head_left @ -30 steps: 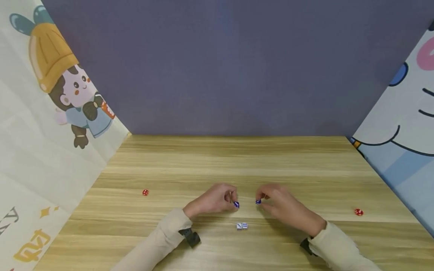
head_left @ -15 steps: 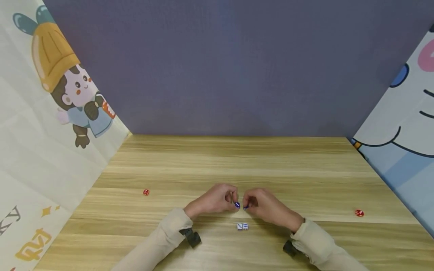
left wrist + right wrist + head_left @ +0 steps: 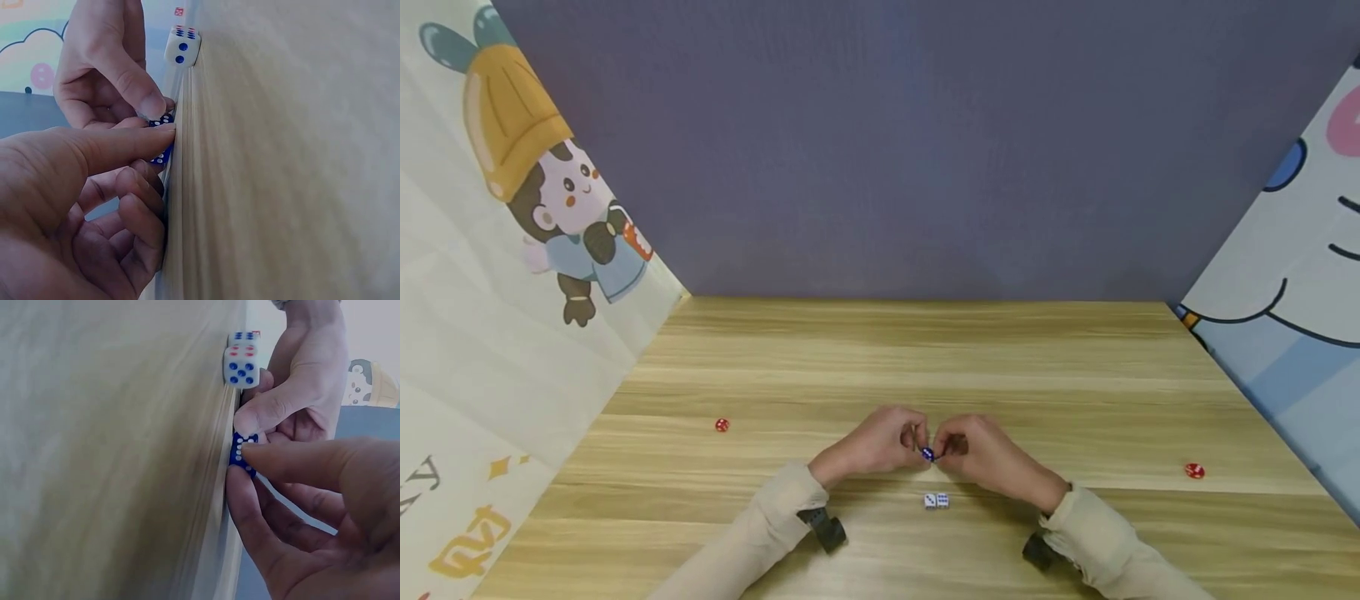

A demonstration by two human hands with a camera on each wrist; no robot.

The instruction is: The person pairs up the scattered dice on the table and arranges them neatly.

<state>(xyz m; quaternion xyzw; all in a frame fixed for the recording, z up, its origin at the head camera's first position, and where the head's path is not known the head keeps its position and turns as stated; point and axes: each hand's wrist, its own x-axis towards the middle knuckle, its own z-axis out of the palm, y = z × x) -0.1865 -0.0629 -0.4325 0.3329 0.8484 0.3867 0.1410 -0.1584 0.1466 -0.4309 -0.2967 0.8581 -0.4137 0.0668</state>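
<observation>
Near the middle of the table my left hand (image 3: pixel 880 439) pinches a blue die (image 3: pixel 159 157) between thumb and fingers. Facing it, my right hand (image 3: pixel 996 458) pinches a second blue die (image 3: pixel 238 454). The fingertips of both hands nearly meet, and the two blue dice sit against or very close to each other, low at the tabletop. Fingers cover much of both dice. Just nearer the person, a white die (image 3: pixel 930 501) and another white die (image 3: pixel 943 501) stand side by side.
A red die (image 3: pixel 722 425) lies on the left of the wooden table (image 3: pixel 820 350), and another red die (image 3: pixel 1194 471) on the right. A dark grey panel (image 3: pixel 880 167) rises behind the table's far edge. Printed cloths hang at both sides.
My right hand has moved left with its blue die, up to the left hand's die. The left hand has stayed almost in place. White and red dice have not moved.
</observation>
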